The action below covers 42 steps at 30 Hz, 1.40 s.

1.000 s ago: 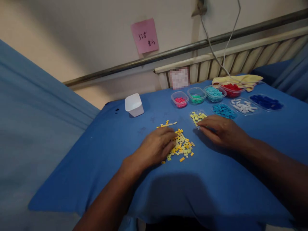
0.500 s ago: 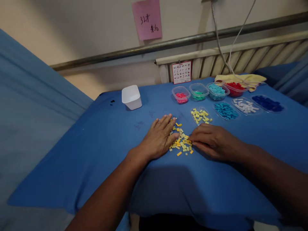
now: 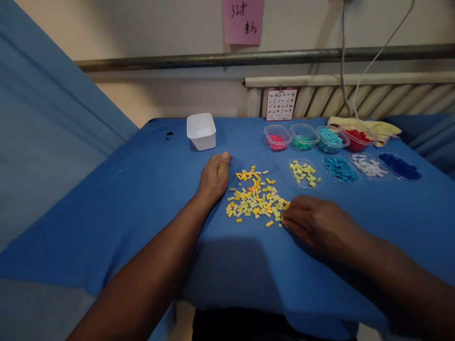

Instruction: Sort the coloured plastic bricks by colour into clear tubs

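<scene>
On blue cloth [image 3: 124, 199], the left hand [image 3: 213, 177] is set edgewise, unclenched — yellow bricks [image 3: 261, 204] are spread between it and the right hand [image 3: 309, 220], its fingertips bunched at their edge — whether one is gripped cannot be told.

Light: dim, uneven; wall [image 3: 124, 94] above far left corner caught warm patch | Shadow: broad, soft, lay across worktop's [image 3: 142, 203] near edge; darker beneath right hand [image 3: 314, 222] | Definition: yellow bricks [image 3: 254, 202] separated, dark-blue pieces [image 3: 400, 166] merged into one mass | Distortion: wide-angle stretch lengthened both forearms [image 3: 159, 265] outward
</scene>
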Tool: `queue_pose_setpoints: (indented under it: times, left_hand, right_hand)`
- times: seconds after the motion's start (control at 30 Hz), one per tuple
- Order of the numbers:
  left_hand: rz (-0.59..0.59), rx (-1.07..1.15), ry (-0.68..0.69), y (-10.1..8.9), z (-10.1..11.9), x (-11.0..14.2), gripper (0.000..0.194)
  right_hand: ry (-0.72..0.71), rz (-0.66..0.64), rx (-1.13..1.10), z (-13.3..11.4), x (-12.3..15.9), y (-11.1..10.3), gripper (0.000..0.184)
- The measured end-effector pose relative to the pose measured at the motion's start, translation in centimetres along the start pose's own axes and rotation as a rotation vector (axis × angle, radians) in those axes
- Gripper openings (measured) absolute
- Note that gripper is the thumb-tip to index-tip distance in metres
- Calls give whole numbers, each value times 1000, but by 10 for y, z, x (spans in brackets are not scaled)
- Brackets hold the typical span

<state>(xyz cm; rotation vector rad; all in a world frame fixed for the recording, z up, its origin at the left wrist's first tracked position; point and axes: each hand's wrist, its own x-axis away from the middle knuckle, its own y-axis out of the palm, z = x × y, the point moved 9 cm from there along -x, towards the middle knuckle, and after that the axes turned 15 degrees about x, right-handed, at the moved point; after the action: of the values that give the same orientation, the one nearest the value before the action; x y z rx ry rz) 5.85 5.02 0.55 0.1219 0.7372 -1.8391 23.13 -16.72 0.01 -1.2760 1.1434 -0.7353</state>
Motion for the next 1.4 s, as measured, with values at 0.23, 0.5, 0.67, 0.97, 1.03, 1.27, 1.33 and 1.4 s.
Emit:
queue_pose_setpoints:
  times: [0.23,0.5,0.67,0.97,1.03,1.27,1.33,1.4]
  left_hand:
    - [-119,-163,-27,18,-6,-8,57]
    - [-10,-32,12,5,-9,-9,43]
    - [3,95,-16,3,-17,-10,38]
    - [-1,156,-56,3,-17,-8,35]
    - [-4,161,-53,4,-16,-8,35]
    - [6,167,-62,6,-23,-8,33]
    - [11,168,-59,6,-26,-9,32]
    - [14,171,-51,7,-26,-9,31]
  right_hand:
    - [33,-128,28,1,-10,5,19]
    - [103,-214,-106,-2,-18,6,18]
    - [159,-140,-108,26,-18,-11,12]
    - [445,-154,315,129,-14,-19,22]
    - [412,-91,280,118,-19,-26,25]
    - [80,-162,35,39,-56,-14,22]
    - [107,-178,49,34,-60,-6,20]
    - [125,-197,30,32,-59,1,20]
